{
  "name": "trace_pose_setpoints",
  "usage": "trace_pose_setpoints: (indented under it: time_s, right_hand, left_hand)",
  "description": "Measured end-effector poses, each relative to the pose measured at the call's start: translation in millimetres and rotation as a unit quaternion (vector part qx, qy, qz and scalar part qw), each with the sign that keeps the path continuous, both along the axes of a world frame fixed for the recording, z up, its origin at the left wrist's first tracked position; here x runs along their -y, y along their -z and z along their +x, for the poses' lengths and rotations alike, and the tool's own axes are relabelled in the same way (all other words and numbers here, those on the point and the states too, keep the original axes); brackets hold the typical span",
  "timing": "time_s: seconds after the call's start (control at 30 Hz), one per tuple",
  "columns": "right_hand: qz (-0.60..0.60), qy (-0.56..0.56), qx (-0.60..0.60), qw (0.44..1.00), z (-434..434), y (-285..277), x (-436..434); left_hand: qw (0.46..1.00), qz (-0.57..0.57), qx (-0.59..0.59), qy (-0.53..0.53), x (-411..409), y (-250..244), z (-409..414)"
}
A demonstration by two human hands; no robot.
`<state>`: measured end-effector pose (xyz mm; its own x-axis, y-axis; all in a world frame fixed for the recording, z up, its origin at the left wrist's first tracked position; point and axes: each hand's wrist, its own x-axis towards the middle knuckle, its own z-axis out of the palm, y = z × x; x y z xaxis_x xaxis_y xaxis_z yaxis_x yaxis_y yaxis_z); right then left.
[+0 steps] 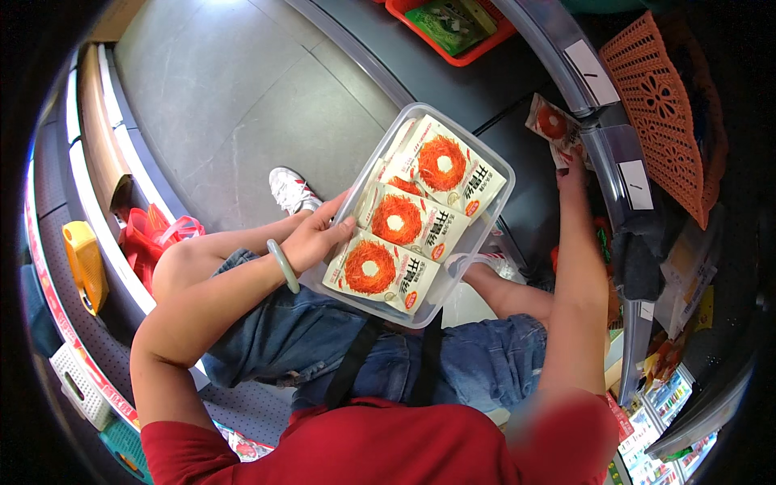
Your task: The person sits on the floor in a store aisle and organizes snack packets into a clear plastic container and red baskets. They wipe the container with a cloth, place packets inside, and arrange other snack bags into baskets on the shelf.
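My left hand (312,237) grips the left rim of a clear plastic container (450,295), its thumb over the edge. The container rests tilted above my lap. Inside it lie several white snack packets (397,221), printed with a ring of orange-red shreds and bearing writing. Reaching out to the right, my right hand (571,174) holds snack packets (553,124) of a similar look beside the shelf edge. Its fingers are partly hidden in shadow, and how many packets it holds is hard to tell.
An orange woven plastic basket (658,103) stands at the right, behind a shelf edge with blank-looking tags (635,185). Farther up, a red tray (467,57) holds green packets (448,27). Left shelves carry a yellow plastic basket (83,264) and red plastic items (151,236).
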<state>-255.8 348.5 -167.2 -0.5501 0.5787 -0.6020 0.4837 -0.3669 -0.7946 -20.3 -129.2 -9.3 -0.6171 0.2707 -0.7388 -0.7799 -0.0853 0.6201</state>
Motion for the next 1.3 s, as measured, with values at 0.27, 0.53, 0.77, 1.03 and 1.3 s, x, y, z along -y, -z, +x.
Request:
trace_pose_setpoints:
  time_s: [0.27, 0.53, 0.77, 1.03, 1.3]
  right_hand:
    - [-0.29, 0.025, -0.104, 0.951, 77.8, -104.8, 54.3]
    - [-0.255, -0.072, -0.068, 0.962, 205.4, -224.8, 194.8]
    - [-0.234, -0.157, -0.055, 0.958, 234.3, -217.8, 251.0]
    - [-0.168, -0.173, 0.008, 0.97, 260.3, -232.1, 226.5]
    - [-0.328, -0.145, 0.004, 0.933, 281.4, -225.3, 239.3]
  left_hand:
    - [0.997, -0.012, 0.019, -0.07, -8.4, -10.9, -3.6]
    - [0.995, 0.011, 0.029, -0.094, -9.3, -17.5, -3.8]
    - [0.995, 0.036, -0.01, -0.089, -16.4, -22.4, 4.3]
    - [0.994, 0.045, -0.048, -0.083, -15.0, -23.0, 11.1]
    - [0.992, 0.073, -0.053, -0.088, -18.8, -23.3, 10.6]
